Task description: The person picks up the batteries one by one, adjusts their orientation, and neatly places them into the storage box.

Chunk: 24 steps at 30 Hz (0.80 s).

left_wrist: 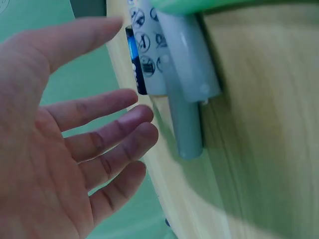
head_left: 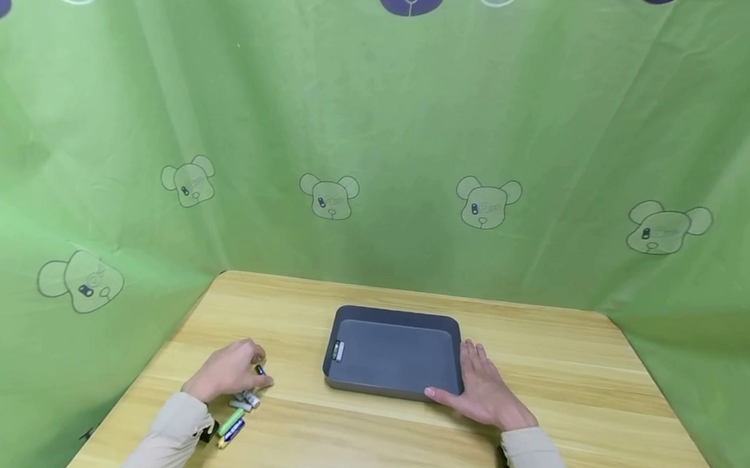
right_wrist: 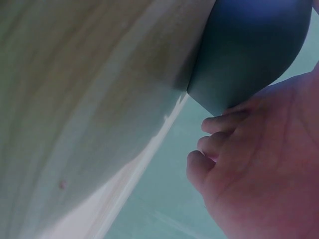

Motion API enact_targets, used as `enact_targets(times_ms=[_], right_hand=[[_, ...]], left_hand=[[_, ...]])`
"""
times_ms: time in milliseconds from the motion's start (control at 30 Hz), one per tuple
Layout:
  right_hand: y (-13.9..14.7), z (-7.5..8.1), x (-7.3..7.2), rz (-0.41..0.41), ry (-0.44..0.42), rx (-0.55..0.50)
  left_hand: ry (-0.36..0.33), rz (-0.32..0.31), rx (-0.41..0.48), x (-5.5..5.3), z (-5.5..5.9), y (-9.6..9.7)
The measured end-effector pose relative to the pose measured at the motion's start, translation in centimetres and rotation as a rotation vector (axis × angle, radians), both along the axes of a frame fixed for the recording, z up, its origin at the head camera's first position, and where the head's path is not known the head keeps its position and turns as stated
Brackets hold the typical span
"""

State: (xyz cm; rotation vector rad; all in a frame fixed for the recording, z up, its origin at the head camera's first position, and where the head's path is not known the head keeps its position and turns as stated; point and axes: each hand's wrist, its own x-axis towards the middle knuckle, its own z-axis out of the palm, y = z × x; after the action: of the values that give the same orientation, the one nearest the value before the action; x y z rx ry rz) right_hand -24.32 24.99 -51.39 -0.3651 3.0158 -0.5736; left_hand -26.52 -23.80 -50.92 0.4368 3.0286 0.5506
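Note:
In the head view, my left hand hovers at the left of the table, thumb and fingers apart around a dark battery. The left wrist view shows the relaxed fingers beside that dark blue battery, with a gap from the thumb. White and grey batteries lie just below the hand, with a green battery and a blue-and-yellow one nearer. My right hand rests against the right side of a dark grey tray, fingers extended, thumb at its front edge.
Inside the tray, small green and white batteries lie against the left wall. The wooden table has green patterned curtains behind it and at both sides.

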Motion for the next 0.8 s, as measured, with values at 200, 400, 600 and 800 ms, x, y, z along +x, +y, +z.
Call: enact_targets(times_ms=[200, 400, 600, 800], right_hand=[[-0.04, -0.03, 0.14, 0.001, 0.001, 0.002], [-0.05, -0.09, 0.21, -0.003, -0.005, 0.007], [0.08, -0.10, 0.06, -0.002, -0.005, 0.009], [0.10, 0.05, 0.03, -0.007, -0.012, 0.015]], left_hand=[[-0.030, 0.025, 0.002, 0.64, 0.38, 0.43], [-0.056, 0.015, 0.029, 0.69, 0.43, 0.64], [-0.030, -0.042, 0.027, 0.35, 0.30, 0.61], [-0.050, 0.004, 0.078, 0.33, 0.26, 0.99]])
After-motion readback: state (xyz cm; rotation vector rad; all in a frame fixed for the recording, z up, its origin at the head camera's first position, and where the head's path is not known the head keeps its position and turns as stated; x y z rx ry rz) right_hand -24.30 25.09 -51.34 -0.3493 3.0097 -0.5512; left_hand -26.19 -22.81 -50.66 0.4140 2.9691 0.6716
